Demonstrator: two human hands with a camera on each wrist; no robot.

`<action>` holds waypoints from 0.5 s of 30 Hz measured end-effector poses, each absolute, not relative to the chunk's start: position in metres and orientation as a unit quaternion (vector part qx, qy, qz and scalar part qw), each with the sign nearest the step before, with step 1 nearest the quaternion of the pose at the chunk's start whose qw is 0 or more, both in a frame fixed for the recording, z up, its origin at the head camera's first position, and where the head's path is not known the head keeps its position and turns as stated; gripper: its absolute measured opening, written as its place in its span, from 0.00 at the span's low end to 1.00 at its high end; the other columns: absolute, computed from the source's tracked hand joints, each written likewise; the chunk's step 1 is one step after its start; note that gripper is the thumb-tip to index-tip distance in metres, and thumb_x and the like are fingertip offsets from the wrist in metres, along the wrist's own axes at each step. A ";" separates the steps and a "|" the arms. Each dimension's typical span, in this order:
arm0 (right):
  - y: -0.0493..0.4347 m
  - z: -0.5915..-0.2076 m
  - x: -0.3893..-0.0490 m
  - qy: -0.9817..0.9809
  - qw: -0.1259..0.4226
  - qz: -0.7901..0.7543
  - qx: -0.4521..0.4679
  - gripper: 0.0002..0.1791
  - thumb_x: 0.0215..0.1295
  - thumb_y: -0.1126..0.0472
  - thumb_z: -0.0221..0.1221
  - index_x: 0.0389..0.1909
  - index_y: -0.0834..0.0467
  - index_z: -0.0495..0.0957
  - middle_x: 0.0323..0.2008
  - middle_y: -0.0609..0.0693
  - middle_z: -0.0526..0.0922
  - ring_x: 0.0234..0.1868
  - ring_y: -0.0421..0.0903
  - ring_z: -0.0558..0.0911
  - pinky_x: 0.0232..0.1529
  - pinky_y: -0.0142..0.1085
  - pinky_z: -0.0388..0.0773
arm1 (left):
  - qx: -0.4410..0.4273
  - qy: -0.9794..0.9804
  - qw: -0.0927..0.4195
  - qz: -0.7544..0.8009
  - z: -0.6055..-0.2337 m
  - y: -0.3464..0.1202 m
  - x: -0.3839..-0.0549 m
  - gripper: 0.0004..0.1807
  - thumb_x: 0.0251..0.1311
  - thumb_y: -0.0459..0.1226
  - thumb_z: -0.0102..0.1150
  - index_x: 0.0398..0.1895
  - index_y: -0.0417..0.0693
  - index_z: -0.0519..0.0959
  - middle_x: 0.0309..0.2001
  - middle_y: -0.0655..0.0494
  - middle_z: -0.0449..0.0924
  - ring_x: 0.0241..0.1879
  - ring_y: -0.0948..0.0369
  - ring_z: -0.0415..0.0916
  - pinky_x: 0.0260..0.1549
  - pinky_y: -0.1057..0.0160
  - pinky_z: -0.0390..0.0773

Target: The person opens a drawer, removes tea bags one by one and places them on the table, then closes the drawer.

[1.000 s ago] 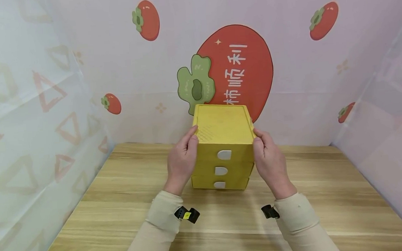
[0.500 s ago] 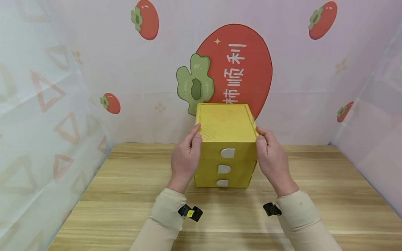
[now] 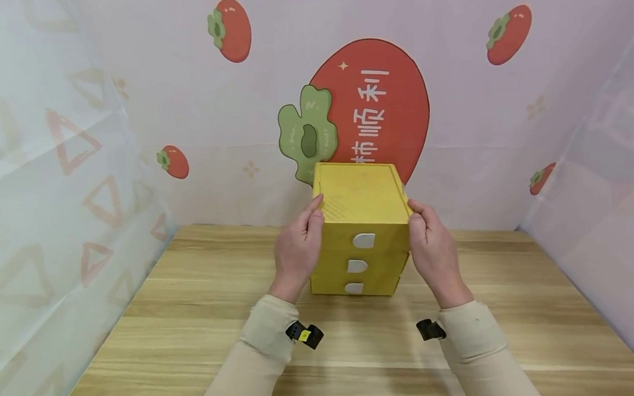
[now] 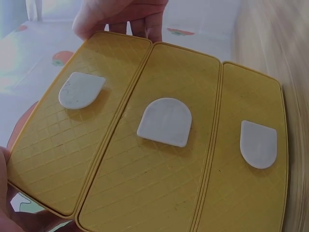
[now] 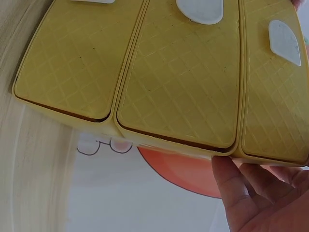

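Note:
A yellow plastic drawer unit [image 3: 364, 189] stands on the wooden table, its front toward me. Three stacked drawers show, each with a white rounded pull, such as the middle pull [image 4: 165, 122]; all are pushed in. My left hand [image 3: 297, 247] grips the unit's upper left side, thumb at the front corner. On the opposite side, my right hand [image 3: 433, 245] holds the upper right edge the same way. In the right wrist view, the right hand's fingers [image 5: 231, 181] lie along the unit's side. The left hand [image 4: 14, 212] shows only partly in its own wrist view.
The wooden table [image 3: 194, 324] spreads out on both sides and in front of the unit. Behind it rises a backdrop [image 3: 199, 96] printed with red persimmons. Pale patterned fabric walls [image 3: 34, 237] border the table at left and right.
The drawer unit has shifted a little to the right and slightly back, both hands moving along with it. Their hold looks the same, and the drawers stay closed.

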State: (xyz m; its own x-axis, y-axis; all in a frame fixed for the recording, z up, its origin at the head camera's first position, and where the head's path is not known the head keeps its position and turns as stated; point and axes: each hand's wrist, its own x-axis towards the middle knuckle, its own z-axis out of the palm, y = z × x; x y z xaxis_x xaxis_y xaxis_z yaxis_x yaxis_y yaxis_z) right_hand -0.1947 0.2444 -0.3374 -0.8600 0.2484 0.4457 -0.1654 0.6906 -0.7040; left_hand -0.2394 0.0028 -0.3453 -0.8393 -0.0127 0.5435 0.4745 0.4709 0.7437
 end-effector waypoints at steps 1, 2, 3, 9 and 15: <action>0.245 -0.337 -0.195 -0.881 0.264 0.393 -0.024 0.30 0.83 0.47 0.34 0.75 0.52 0.70 0.74 0.48 0.73 0.74 0.53 0.72 0.64 0.56 0.73 | -0.140 -0.821 0.245 -0.496 -0.345 0.004 -0.240 0.23 0.80 0.50 0.42 0.70 0.65 0.79 0.65 0.63 0.81 0.52 0.59 0.85 0.25 0.57 0.73; 0.246 -0.337 -0.195 -0.881 0.263 0.393 -0.024 0.30 0.83 0.47 0.33 0.75 0.53 0.70 0.74 0.48 0.73 0.74 0.53 0.72 0.64 0.56 0.73 | -0.138 -0.822 0.244 -0.496 -0.345 0.005 -0.240 0.23 0.80 0.50 0.42 0.69 0.66 0.79 0.65 0.64 0.81 0.54 0.60 0.85 0.26 0.57 0.74; 0.247 -0.338 -0.195 -0.880 0.264 0.393 -0.024 0.30 0.83 0.47 0.33 0.75 0.53 0.70 0.74 0.48 0.73 0.74 0.53 0.72 0.64 0.56 0.73 | -0.137 -0.822 0.244 -0.496 -0.345 0.006 -0.240 0.23 0.80 0.50 0.42 0.69 0.66 0.80 0.65 0.64 0.81 0.53 0.60 0.85 0.26 0.57 0.74; 0.250 -0.337 -0.196 -0.879 0.266 0.395 -0.025 0.30 0.83 0.47 0.34 0.75 0.53 0.70 0.74 0.48 0.73 0.74 0.53 0.71 0.65 0.56 0.73 | -0.139 -0.820 0.241 -0.501 -0.345 0.011 -0.242 0.22 0.80 0.50 0.43 0.69 0.66 0.80 0.63 0.62 0.83 0.45 0.58 0.84 0.22 0.58 0.69; 0.254 -0.337 -0.196 -0.878 0.262 0.399 -0.024 0.31 0.83 0.47 0.33 0.75 0.53 0.70 0.75 0.49 0.72 0.75 0.54 0.70 0.65 0.57 0.73 | -0.136 -0.822 0.230 -0.502 -0.346 0.015 -0.244 0.23 0.80 0.51 0.43 0.69 0.66 0.80 0.63 0.62 0.83 0.50 0.60 0.84 0.25 0.58 0.71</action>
